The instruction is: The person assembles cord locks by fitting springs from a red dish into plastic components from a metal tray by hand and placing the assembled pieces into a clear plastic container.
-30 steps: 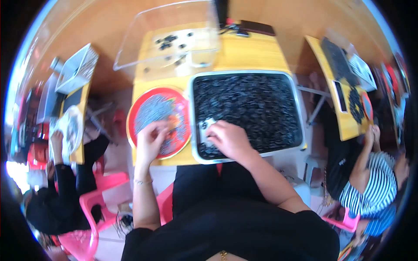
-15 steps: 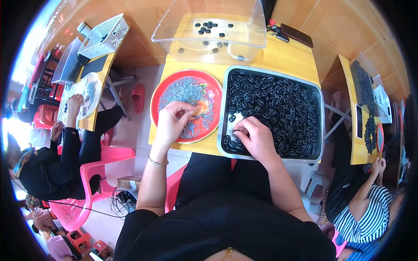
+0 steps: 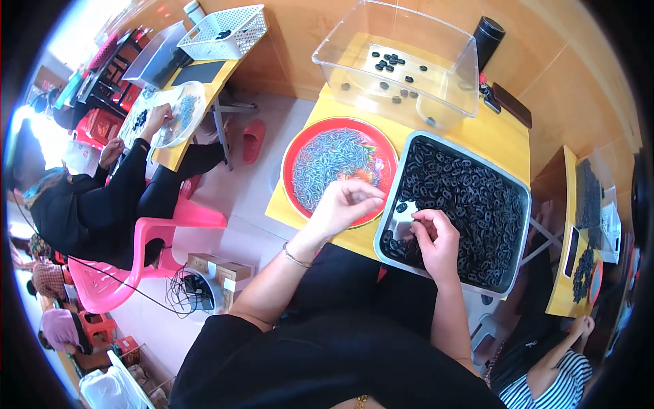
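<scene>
A red round plate (image 3: 289, 160) holds a heap of small silvery screw-like pieces (image 3: 325, 163). Right of it, a metal tray (image 3: 400, 161) is filled with small black oval parts (image 3: 470, 204) that have two holes. My left hand (image 3: 344, 206) hovers over the gap between plate and tray, thumb and forefinger pinched together; anything between them is too small to make out. Over the tray's near left corner, beside a bare patch of its bottom, my right hand (image 3: 438, 244) is also closed in a pinch. Its fingers hide what they hold, if anything.
Behind the plate and tray stands a clear plastic bin (image 3: 436, 65) with several black parts. A black cylinder (image 3: 487, 41) and a dark wallet-like case (image 3: 512, 104) are at the far right. People work at tables on both sides; a pink chair (image 3: 146, 238) stands left.
The view has turned, shifting the table rightward in the picture. My left hand has moved from above the screw-like pieces toward the tray and my right hand, which stays over the tray's near left corner.
</scene>
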`<state>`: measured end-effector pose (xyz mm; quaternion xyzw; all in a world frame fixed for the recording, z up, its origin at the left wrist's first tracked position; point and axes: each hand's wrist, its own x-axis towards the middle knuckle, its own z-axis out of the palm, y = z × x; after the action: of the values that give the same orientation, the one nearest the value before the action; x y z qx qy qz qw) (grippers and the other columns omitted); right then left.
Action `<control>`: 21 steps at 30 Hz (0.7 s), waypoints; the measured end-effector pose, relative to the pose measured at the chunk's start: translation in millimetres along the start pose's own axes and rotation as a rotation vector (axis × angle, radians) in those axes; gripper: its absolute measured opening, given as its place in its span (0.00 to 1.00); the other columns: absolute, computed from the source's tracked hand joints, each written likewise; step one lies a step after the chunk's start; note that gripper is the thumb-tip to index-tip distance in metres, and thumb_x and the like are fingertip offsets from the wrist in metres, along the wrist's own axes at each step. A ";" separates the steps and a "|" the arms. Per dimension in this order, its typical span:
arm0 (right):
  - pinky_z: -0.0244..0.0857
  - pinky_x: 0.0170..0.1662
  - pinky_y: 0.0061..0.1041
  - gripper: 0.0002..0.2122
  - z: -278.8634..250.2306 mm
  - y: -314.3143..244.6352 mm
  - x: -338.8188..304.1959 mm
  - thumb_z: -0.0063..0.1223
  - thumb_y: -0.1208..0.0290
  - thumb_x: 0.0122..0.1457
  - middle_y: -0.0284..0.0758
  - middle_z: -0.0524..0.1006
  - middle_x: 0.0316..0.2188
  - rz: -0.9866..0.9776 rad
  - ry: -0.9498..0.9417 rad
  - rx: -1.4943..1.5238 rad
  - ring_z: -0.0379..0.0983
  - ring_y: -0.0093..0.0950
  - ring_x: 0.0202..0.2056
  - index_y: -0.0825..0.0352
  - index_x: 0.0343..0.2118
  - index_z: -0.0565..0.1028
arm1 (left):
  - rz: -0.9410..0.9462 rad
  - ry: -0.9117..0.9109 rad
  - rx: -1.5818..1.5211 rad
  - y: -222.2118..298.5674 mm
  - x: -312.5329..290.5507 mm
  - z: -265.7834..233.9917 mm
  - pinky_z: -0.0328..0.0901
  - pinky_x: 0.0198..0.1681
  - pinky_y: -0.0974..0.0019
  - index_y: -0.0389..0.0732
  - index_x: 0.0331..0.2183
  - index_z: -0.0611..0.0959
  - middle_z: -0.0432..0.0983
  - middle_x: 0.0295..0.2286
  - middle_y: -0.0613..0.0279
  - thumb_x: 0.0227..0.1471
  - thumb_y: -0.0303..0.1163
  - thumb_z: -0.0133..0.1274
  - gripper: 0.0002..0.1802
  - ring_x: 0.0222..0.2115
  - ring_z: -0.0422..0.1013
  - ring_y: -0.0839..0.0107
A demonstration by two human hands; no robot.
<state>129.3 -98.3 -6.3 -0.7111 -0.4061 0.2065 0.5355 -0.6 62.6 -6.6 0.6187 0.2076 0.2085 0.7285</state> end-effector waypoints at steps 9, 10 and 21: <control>0.64 0.34 0.15 0.05 -7.2 -15.1 0.8 0.47 0.83 0.52 0.31 0.72 0.27 0.142 0.006 0.317 0.69 0.17 0.28 0.72 0.33 0.70 | -0.127 -0.107 -0.324 -7.5 1.2 30.5 0.64 0.31 0.77 0.34 0.33 0.79 0.75 0.24 0.65 0.46 0.27 0.53 0.09 0.24 0.68 0.81; 0.63 0.35 0.15 0.05 -9.1 -12.2 0.7 0.47 0.82 0.53 0.30 0.72 0.27 0.123 -0.013 0.293 0.69 0.17 0.29 0.71 0.33 0.70 | -0.125 -0.118 -0.332 -7.8 1.3 32.2 0.64 0.31 0.77 0.34 0.33 0.79 0.75 0.24 0.65 0.47 0.27 0.53 0.09 0.24 0.68 0.82; 0.64 0.32 0.15 0.03 -8.4 -15.7 1.0 0.47 0.78 0.54 0.31 0.71 0.26 0.093 -0.038 0.418 0.69 0.17 0.27 0.69 0.32 0.69 | -0.134 -0.165 -0.401 -9.5 0.6 42.2 0.66 0.32 0.76 0.35 0.32 0.78 0.75 0.25 0.64 0.48 0.25 0.51 0.07 0.26 0.71 0.80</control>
<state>130.5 -101.0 11.3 -0.5987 -0.3310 0.3241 0.6534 24.0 27.2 -9.8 0.4614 0.1423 0.1456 0.8635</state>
